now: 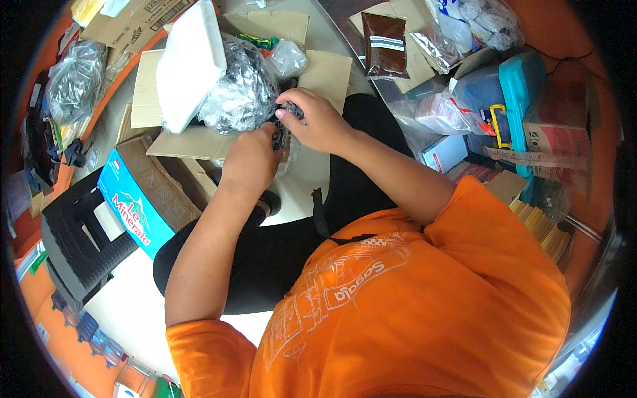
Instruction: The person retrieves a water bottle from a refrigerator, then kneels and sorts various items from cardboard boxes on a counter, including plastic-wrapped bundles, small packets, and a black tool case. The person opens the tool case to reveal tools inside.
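My right hand (318, 119) pinches a dark, crumpled bundle (292, 110) that looks wrapped in clear plastic. Just below it, the fingers of my left hand (254, 156) close around the lower part of the same dark bundle. Both hands are at the near corner of an open cardboard box (326, 74) with its flaps spread. A large clear plastic bag (239, 89), with dark contents showing through, bulges from the box beside my fingers. A white foam container (191, 64) leans upright against it. Behind are a small clear plastic packet (287, 58) and a green packet (256, 41).
At lower left stand a blue Le Minerale carton (137, 199) and a black plastic case (87, 239). A brown-filled pouch (385, 45) lies at upper right, near a teal-lidded plastic bin (517, 109). An orange-edged shelf (112, 79) holds bagged goods on the left.
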A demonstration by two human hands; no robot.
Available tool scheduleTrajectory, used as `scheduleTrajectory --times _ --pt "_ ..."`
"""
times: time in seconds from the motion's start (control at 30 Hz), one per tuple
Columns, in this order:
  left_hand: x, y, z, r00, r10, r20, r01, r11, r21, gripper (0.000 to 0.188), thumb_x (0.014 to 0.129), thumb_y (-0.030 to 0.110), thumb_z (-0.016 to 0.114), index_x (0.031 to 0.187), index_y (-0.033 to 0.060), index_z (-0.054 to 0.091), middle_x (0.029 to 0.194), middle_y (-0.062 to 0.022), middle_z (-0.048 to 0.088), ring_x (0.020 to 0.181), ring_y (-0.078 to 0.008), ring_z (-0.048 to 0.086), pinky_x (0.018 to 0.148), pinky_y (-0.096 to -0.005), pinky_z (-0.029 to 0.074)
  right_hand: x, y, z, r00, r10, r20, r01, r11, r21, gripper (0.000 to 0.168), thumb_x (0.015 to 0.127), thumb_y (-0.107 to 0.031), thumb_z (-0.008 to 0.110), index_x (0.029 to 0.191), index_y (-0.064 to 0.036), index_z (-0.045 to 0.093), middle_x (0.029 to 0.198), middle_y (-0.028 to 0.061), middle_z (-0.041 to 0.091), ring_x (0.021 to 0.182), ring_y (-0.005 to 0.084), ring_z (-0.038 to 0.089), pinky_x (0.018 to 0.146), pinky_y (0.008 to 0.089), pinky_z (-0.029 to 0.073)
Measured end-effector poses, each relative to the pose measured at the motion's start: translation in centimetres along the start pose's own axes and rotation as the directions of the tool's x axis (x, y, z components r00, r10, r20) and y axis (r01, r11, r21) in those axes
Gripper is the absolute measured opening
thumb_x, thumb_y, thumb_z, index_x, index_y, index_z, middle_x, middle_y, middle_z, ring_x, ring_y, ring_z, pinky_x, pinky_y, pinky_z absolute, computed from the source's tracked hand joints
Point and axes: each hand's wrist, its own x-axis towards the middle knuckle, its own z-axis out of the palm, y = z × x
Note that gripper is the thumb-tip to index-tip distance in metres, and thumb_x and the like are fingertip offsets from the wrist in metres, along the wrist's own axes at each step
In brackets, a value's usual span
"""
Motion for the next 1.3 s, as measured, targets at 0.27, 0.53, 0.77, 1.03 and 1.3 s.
scheduleTrajectory --times 0.27,0.53,0.77,1.03,1.3 --pt "0.7 -0.1 0.6 0.999 0.018 -0.033 -0.018 1.000 -0.002 0.038 0.079 0.013 0.079 0.112 0.0013 0.066 0.095 -0.0272 0.070 0.094 -0.0431 0.068 0.083 -0.0491 0.055 4.2 -1.3 -3.8 0.973 0.228 0.037 -0.217 0.956 -0.199 0.025 0.102 -0.023 0.055 0.110 0.000 0.058 0.101 0.0254 0.066 0.096 0.0443 0.063 0.082 0.0485 0.050" --pt "1.1 -0.2 1.0 0.999 0.015 -0.043 -0.014 1.000 0.013 0.036 0.082 0.014 0.077 0.114 0.0022 0.066 0.099 -0.0273 0.070 0.094 -0.0426 0.068 0.085 -0.0487 0.055 4.5 7.6 2.1 0.932 0.251 0.260 -0.224 0.966 -0.128 0.030 0.106 -0.028 0.048 0.113 0.000 0.054 0.106 0.0207 0.064 0.100 0.0376 0.062 0.088 0.0479 0.047" --pt "0.6 0.3 2.7 0.994 -0.037 -0.100 0.048 0.992 0.114 0.081 0.085 0.029 0.075 0.151 0.0131 0.032 0.097 -0.0293 0.068 0.089 -0.0460 0.068 0.079 -0.0519 0.057 3.1 5.8 -0.7 0.780 0.312 0.542 -0.372 0.928 0.001 0.053 0.107 -0.035 0.042 0.143 0.003 0.038 0.137 0.0267 0.053 0.128 0.0330 0.053 0.106 0.0428 0.043" --pt "2.7 0.8 3.0 0.999 -0.045 -0.019 0.048 0.947 0.318 0.081 0.090 0.047 0.066 0.156 0.0178 0.032 0.098 -0.0244 0.070 0.087 -0.0380 0.072 0.076 -0.0461 0.059 2.3 7.2 -0.7 0.716 0.271 0.643 -0.653 0.585 0.481 0.062 0.092 -0.004 0.057 0.150 0.001 0.036 0.145 0.0179 0.052 0.129 0.0264 0.054 0.109 0.0398 0.042" --pt "3.3 0.4 3.1 0.999 -0.040 0.011 0.035 0.946 0.324 0.071 0.092 0.044 0.064 0.152 0.0145 0.041 0.097 -0.0253 0.070 0.086 -0.0383 0.072 0.078 -0.0461 0.059 8.1 6.6 2.5 0.770 0.536 0.346 -0.205 0.722 -0.661 0.020 0.078 -0.006 0.062 0.091 0.003 0.074 0.100 0.0267 0.070 0.098 0.0369 0.071 0.084 0.0424 0.056"
